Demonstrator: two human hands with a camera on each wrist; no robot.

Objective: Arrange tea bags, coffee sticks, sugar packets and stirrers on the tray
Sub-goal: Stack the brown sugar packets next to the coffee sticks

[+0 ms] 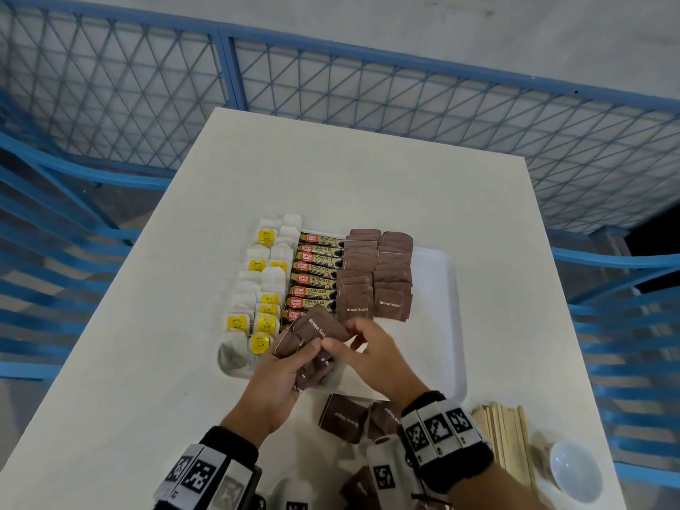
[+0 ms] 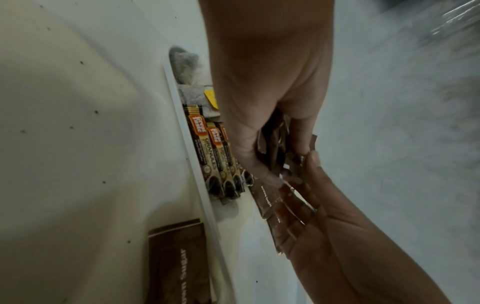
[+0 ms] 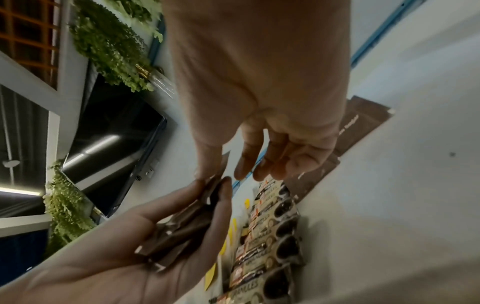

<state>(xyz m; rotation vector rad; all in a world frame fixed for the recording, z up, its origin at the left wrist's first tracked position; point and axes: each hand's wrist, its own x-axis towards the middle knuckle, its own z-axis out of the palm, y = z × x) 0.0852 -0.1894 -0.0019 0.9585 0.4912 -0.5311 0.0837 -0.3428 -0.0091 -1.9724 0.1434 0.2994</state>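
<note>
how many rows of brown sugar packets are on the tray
2: a left row beside the coffee sticks, a right row next to it. None seems hidden; the left hand holds more packets.

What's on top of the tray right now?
On the tray: tea bags, coffee sticks, then brown sugar packets. Its right part is bare. The hands hide the near edge; no stirrers are on it.
</note>
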